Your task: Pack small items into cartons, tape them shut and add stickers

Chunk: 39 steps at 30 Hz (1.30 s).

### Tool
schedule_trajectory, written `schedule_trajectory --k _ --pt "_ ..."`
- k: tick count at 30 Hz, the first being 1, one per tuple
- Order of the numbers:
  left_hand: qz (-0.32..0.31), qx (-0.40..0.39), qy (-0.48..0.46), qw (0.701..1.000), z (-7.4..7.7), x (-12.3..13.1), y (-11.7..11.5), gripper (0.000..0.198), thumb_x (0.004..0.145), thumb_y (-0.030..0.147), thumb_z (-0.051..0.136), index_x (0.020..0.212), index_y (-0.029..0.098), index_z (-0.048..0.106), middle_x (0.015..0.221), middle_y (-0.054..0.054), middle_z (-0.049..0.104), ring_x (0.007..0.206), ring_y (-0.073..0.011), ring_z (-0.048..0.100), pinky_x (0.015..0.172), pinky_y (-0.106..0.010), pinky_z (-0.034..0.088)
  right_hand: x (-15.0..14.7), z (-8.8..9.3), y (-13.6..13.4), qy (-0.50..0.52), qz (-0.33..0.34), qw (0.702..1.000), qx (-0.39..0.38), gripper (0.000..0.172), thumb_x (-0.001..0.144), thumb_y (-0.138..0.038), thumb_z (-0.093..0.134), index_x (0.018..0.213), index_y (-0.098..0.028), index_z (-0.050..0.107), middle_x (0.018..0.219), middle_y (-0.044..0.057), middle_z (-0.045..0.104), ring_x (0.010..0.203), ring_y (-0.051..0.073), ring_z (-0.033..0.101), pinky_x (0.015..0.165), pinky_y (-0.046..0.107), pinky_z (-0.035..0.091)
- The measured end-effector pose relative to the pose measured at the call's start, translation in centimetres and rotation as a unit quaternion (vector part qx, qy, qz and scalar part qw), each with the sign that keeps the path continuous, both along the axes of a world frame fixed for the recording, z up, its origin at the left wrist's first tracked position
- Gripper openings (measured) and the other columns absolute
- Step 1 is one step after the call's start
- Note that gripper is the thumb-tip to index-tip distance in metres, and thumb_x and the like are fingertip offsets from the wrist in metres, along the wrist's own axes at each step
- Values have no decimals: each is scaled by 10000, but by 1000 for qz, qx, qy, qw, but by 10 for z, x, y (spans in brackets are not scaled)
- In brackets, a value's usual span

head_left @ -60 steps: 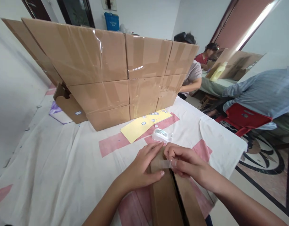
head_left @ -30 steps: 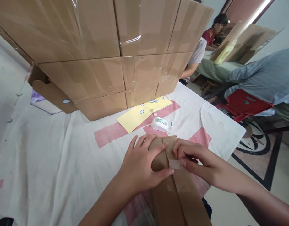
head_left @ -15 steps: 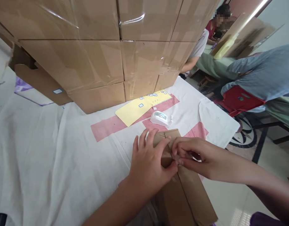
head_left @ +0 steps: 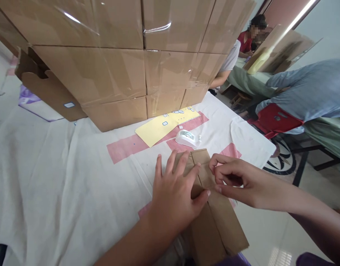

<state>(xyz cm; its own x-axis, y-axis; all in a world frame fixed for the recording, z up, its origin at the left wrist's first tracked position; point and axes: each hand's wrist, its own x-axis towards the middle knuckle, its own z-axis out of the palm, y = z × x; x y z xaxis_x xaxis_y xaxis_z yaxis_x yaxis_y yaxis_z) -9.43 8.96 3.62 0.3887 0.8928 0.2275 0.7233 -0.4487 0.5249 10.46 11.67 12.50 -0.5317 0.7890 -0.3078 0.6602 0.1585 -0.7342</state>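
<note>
A flat brown cardboard box (head_left: 220, 221) lies at the table's near edge, its two flaps meeting in a lengthwise seam. My left hand (head_left: 174, 195) rests flat on its left flap with the fingers spread, thumb at the seam. My right hand (head_left: 236, 181) hovers over the right flap with its fingers curled in, and its thumb tip touches the seam next to my left thumb. Whether a bit of tape is under that thumb is hidden. A small white tape dispenser (head_left: 187, 138) sits just beyond the box.
A yellow sheet (head_left: 159, 127) with small stickers lies behind the dispenser. A wall of taped cardboard cartons (head_left: 103, 55) stands across the back of the white cloth (head_left: 61, 177). To the right, a person in a blue shirt (head_left: 305, 92) sits on a red chair (head_left: 275, 120).
My right hand carried a small strip of clear tape down onto the seam; the strip no longer shows. My left hand flattened and spread. The view dropped closer to the table.
</note>
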Motion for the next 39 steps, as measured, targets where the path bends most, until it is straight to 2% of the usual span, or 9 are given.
schedule_trajectory --k 5,12,16,20,23,26,31,35,39 --pt "19 2 -2 1000 -1 4 -3 497 840 544 634 1281 314 620 1545 -78 462 1450 -414 322 1170 -727 154 -4 -1 -2 -7 40 999 -22 218 901 -278 658 718 -194 575 702 -10 527 582 106 432 507 250 316" --pt "27 3 -11 1000 -4 5 -5 543 811 586 650 1281 315 620 1544 -73 466 1450 -410 321 1176 -715 136 -5 -5 -3 18 92 993 -71 161 931 -275 631 809 -177 667 729 12 584 609 106 467 511 239 327" --pt "25 2 -15 1000 -3 5 -4 525 801 549 663 1271 318 621 1544 -76 460 1445 -406 327 1170 -697 159 -4 -10 -1 25 72 993 -89 183 914 -291 660 772 -177 645 710 -3 551 604 101 444 516 243 305" --pt "25 21 -36 999 -5 4 -3 523 801 567 655 1261 319 623 1519 -84 480 1448 -391 332 1180 -676 136 -1 -17 2 72 18 986 -152 208 911 -337 675 797 -178 603 706 -15 512 599 98 408 527 245 289" --pt "22 62 -69 995 -7 2 -3 462 845 593 603 1204 307 646 1461 -74 539 1410 -358 404 1198 -639 117 2 -25 4 148 -14 969 -200 239 887 -372 706 834 -175 581 780 3 536 663 113 455 573 249 335" --pt "36 132 -111 984 -8 -1 -3 351 863 558 623 1068 278 674 1275 -64 660 1283 -302 544 1197 -570 183 5 -32 5 219 -38 950 -221 262 865 -379 732 833 -172 574 831 13 545 725 122 485 626 256 366" --pt "33 218 -121 968 -4 -5 -5 69 864 301 698 930 294 677 1038 17 723 1081 -203 639 1151 -503 254 5 -34 8 260 -43 927 -266 210 854 -307 740 858 -163 587 838 5 558 733 112 498 633 242 357" --pt "13 290 -128 948 -5 -6 -5 174 865 116 656 911 273 714 868 51 716 907 -137 637 1092 -440 288 6 -34 10 255 -40 920 -293 241 826 -306 761 833 -156 572 803 -13 536 637 78 429 556 222 283" --pt "15 354 -159 921 -6 -12 -1 166 865 85 651 885 226 737 763 48 696 818 -126 617 1040 -422 316 7 -35 14 226 -33 924 -306 263 819 -309 754 774 -151 549 682 -51 460 571 64 340 529 227 219"
